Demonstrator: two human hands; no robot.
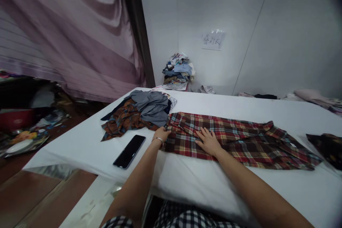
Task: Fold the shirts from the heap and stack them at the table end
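Note:
A red, brown and cream plaid shirt [240, 139] lies stretched out in a long strip across the white table, narrowed as if folded lengthwise. At its left end, my left hand [161, 135] has its fingers closed on the shirt's edge; a bracelet circles that wrist. My right hand [210, 143] rests flat on the cloth farther right, with its fingers spread. Just beyond my left hand sits a loose heap of clothes, with a grey garment [152, 105] on top and an orange-brown patterned one [125, 117] beside it.
A black phone [129, 151] lies on the white table [88, 149] left of my left forearm. Dark patterned cloth [326, 148] is at the right. Piled clothes [179, 71] stand against the back wall, under a paper sign [213, 40]. A pink curtain [88, 35] hangs at left.

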